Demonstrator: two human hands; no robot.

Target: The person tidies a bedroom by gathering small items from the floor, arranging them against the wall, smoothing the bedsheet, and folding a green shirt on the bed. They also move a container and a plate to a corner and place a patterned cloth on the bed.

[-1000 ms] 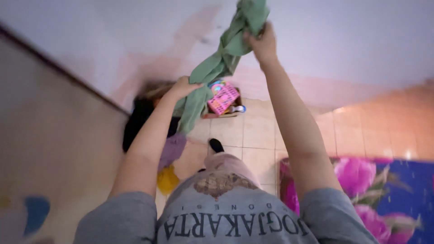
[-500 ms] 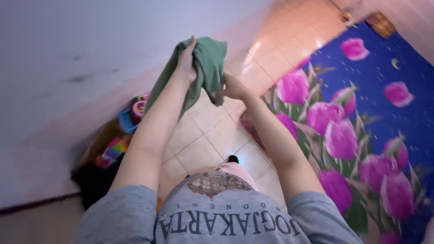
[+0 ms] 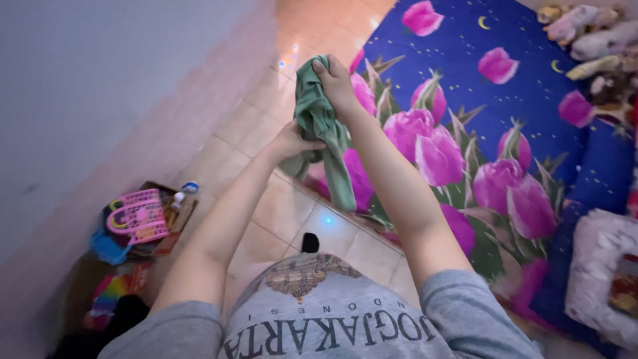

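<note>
Head view — tiled floor [image 3: 286,206], floral mattress [image 3: 531,100]

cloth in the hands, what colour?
Plain sage green cloth, held by both hands; only the head view shows it.

Two hands [image 3: 335,83], one green cloth [image 3: 319,126], one pink toy basket [image 3: 139,216], one floral mattress [image 3: 531,126].

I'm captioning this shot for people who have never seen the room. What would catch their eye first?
Most striking is the deep blue bedsheet printed with large magenta tulips, filling the right side. At centre, the crumpled green cloth garment is gripped by both hands: the right hand at its top, the left hand lower down. At lower left, by the wall, a pink plastic toy basket lies among colourful toys on the beige tiled floor.
</note>
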